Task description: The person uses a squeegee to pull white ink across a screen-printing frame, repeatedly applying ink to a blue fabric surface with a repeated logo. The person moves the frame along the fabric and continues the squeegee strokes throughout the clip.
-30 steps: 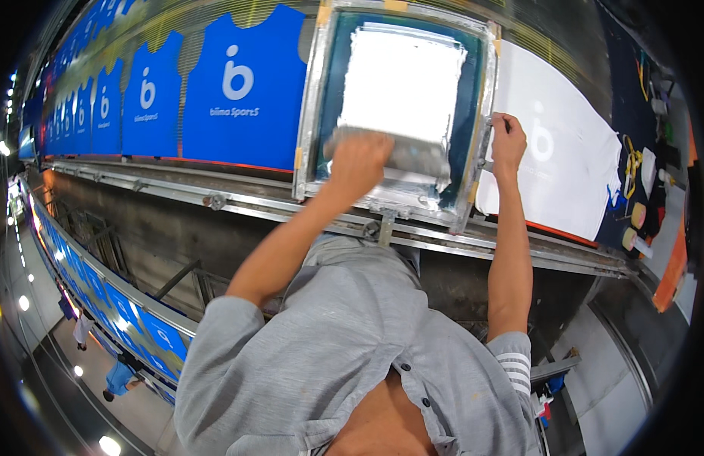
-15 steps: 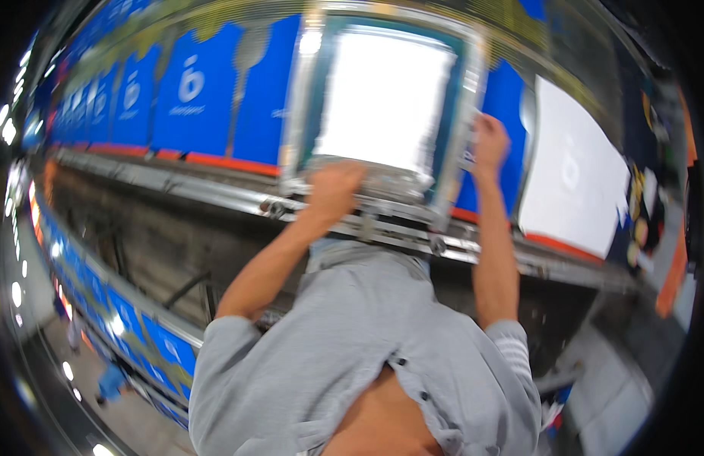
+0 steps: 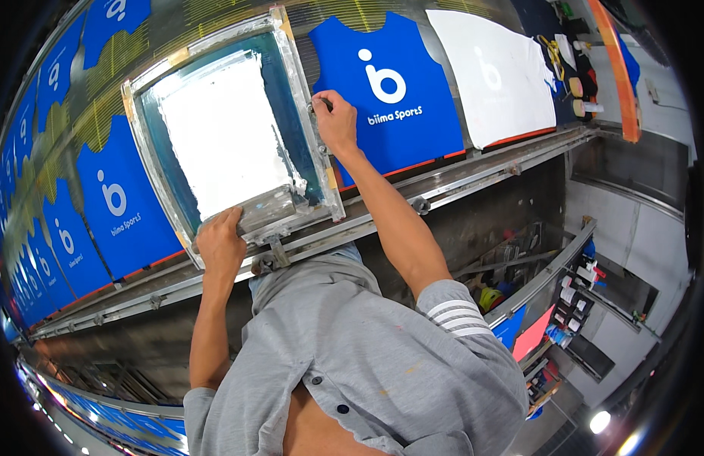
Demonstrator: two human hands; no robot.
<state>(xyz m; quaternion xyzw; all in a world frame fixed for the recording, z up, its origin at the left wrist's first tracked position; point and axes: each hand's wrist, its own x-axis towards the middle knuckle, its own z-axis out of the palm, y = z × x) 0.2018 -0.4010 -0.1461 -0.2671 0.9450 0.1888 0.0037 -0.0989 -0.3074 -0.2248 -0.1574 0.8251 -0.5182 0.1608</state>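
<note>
A screen-printing frame (image 3: 294, 83) lies over the table, its mesh bordered in dark green and coated with white ink (image 3: 219, 129). Across the mesh's near end rests a grey squeegee (image 3: 274, 211). My left hand (image 3: 221, 242) is closed round the squeegee's left end, close to the frame's near left corner. On the frame's right side, my right hand (image 3: 336, 121) has its fingers curled against the rail, gripping it. Just right of that hand lies a blue shirt panel (image 3: 436, 106) with a white print. Whatever lies beneath the frame is hidden.
More printed blue panels (image 3: 143, 194) run leftward along the table. A white panel (image 3: 512, 83) lies to the right, with tools and tape rolls (image 3: 576, 87) beyond. A metal rail (image 3: 474, 186) follows the table's near edge. An orange-edged board (image 3: 614, 68) stands far right.
The frame has shifted left along the table with both hands on it, uncovering the printed blue panel on its right. My view has turned, and the blur is gone.
</note>
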